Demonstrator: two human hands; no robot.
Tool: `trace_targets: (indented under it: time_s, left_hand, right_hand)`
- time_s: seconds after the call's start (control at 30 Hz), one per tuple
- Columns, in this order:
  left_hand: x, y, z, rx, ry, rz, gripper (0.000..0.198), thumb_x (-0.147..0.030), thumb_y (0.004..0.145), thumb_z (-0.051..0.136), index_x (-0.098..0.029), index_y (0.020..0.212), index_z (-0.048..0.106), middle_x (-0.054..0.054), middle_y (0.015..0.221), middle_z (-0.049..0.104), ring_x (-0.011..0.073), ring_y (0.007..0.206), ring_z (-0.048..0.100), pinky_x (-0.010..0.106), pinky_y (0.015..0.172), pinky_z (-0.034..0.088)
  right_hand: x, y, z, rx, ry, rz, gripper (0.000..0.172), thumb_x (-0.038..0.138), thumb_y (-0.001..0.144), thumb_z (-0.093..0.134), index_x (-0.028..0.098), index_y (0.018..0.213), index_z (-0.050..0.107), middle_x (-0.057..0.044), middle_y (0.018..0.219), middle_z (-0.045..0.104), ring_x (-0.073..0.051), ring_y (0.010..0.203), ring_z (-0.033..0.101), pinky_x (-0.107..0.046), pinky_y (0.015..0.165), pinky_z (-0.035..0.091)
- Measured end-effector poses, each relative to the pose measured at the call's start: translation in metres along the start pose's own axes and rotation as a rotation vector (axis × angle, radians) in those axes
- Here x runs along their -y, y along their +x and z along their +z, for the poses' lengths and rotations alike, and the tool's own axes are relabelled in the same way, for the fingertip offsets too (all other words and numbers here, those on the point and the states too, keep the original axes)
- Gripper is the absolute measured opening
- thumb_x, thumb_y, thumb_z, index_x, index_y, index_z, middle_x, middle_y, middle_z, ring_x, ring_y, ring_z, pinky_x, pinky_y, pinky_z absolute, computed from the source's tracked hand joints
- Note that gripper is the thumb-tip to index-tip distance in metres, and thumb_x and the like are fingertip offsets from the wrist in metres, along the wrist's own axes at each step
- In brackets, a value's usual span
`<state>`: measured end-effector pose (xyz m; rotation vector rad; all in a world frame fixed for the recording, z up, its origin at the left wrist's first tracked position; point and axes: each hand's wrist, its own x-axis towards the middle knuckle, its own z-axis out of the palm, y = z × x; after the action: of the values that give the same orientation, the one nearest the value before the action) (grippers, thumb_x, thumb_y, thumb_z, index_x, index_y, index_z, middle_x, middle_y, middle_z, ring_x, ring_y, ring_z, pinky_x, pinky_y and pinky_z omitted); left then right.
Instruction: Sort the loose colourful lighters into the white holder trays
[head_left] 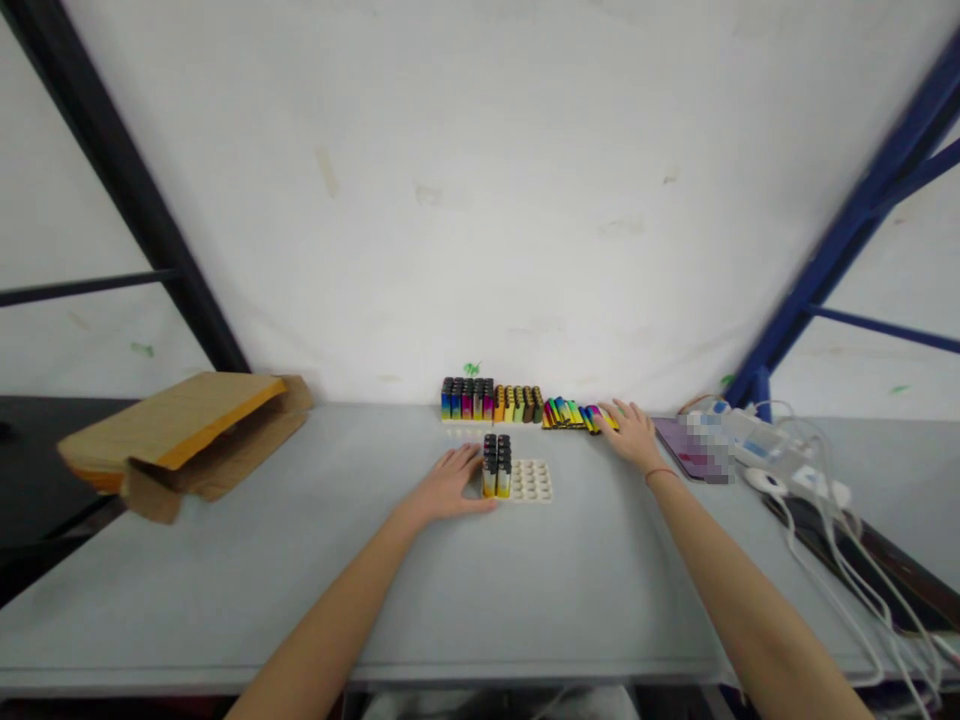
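Observation:
My left hand [448, 487] is at the left side of a white lighter tray [532, 482], its thumb along the front edge and its fingers at the back left, bracing it. Two columns of upright lighters [496, 468] with black tops and pale yellow bodies fill the left part of this tray; its right holes hold nothing. My right hand [631, 435], a thin red band at its wrist, reaches over the right end of a row of loose, colourful lighters [568, 413] lying down. Its fingers are spread at these lighters, with no lighter visibly lifted.
Against the wall stand dark-topped multicoloured lighters [467, 400] and yellow-to-brown lighters [518, 404] in trays. An opened cardboard box [180, 430] lies at left. On the right are a purple flat object [684, 447], a power strip [757, 440] and tangled white cables [844, 550].

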<state>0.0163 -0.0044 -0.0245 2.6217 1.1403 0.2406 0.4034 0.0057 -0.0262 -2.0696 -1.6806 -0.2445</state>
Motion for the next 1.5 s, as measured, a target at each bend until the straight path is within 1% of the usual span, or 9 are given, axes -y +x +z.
trace_targets:
  time_s: [0.1,0.2,0.43,0.67,0.9,1.03,1.13,1.33,1.5]
  left_hand:
    - [0.0,-0.001,0.0,0.002,0.006,-0.001,0.088,-0.07,0.078,0.059,-0.015,0.144,0.037,0.016,0.155,0.025,0.0343,0.143,0.021,0.048,0.117,0.014]
    - [0.0,-0.002,0.0,0.009,0.013,-0.005,0.089,-0.069,0.078,0.059,-0.013,0.143,0.039,0.017,0.154,0.027,0.0355,0.142,0.022,0.049,0.117,0.015]
    - [0.001,-0.002,0.0,0.008,0.017,-0.007,0.089,-0.07,0.077,0.06,-0.017,0.145,0.037,0.015,0.155,0.027,0.035,0.142,0.023,0.049,0.117,0.015]
    - [0.0,0.0,0.0,0.013,0.019,-0.001,0.09,-0.071,0.078,0.057,-0.017,0.145,0.035,0.014,0.155,0.026,0.0339,0.143,0.021,0.048,0.117,0.015]
    - [0.0,0.002,0.0,0.019,0.028,-0.002,0.092,-0.072,0.078,0.055,-0.015,0.146,0.033,0.015,0.156,0.024,0.0343,0.143,0.021,0.046,0.117,0.014]
    - [0.001,0.005,0.001,0.02,0.041,0.001,0.09,-0.071,0.079,0.054,-0.016,0.146,0.032,0.015,0.156,0.024,0.0337,0.143,0.019,0.046,0.117,0.013]
    - [0.0,0.005,0.0,0.017,0.043,0.006,0.09,-0.072,0.079,0.054,-0.016,0.146,0.031,0.015,0.156,0.024,0.0337,0.144,0.019,0.047,0.116,0.014]
    - [-0.004,0.005,-0.003,0.052,0.078,-0.023,0.094,-0.072,0.079,0.053,-0.012,0.148,0.028,0.017,0.156,0.021,0.0311,0.145,0.016,0.043,0.117,0.012]
    - [-0.002,0.006,-0.002,0.045,0.074,-0.009,0.094,-0.073,0.08,0.051,-0.013,0.148,0.029,0.016,0.157,0.02,0.0314,0.145,0.016,0.044,0.117,0.013]
  right_hand:
    - [-0.006,0.01,0.008,0.142,-0.081,-0.063,0.052,0.057,0.094,0.03,0.037,0.138,0.049,0.0,0.151,0.038,-0.034,0.14,0.026,-0.066,0.106,0.022]
    - [-0.01,0.014,0.013,0.213,-0.097,-0.109,0.052,0.057,0.095,0.027,0.037,0.141,0.044,-0.001,0.15,0.04,-0.033,0.138,0.031,-0.068,0.104,0.024]
    - [-0.018,0.003,0.013,0.213,-0.107,-0.185,0.053,0.055,0.095,0.03,0.038,0.146,0.036,-0.005,0.15,0.039,-0.034,0.137,0.034,-0.069,0.103,0.026]
    - [-0.008,-0.01,0.008,0.215,-0.135,-0.067,0.051,0.048,0.096,0.028,0.037,0.145,0.039,-0.003,0.151,0.039,-0.032,0.137,0.035,-0.067,0.104,0.026]
    - [0.005,-0.054,-0.009,0.209,-0.127,-0.011,0.054,0.047,0.096,0.026,0.031,0.145,0.039,-0.004,0.151,0.037,-0.033,0.137,0.033,-0.066,0.104,0.026]
    - [0.021,-0.09,-0.016,0.203,-0.138,0.018,0.055,0.047,0.096,0.026,0.027,0.145,0.04,-0.005,0.152,0.036,-0.035,0.138,0.031,-0.067,0.105,0.024]
    - [0.045,-0.105,-0.016,0.201,-0.128,-0.019,0.055,0.047,0.096,0.026,0.026,0.145,0.04,-0.007,0.152,0.035,-0.035,0.138,0.03,-0.066,0.105,0.024]
    - [0.101,-0.098,-0.006,0.22,-0.135,0.019,0.057,0.05,0.096,0.029,0.026,0.146,0.038,-0.007,0.153,0.035,-0.034,0.139,0.027,-0.063,0.106,0.022]
    - [0.108,-0.09,-0.006,0.17,-0.071,0.049,0.058,0.057,0.095,0.03,0.029,0.144,0.04,-0.007,0.15,0.039,-0.033,0.138,0.029,-0.059,0.107,0.021]
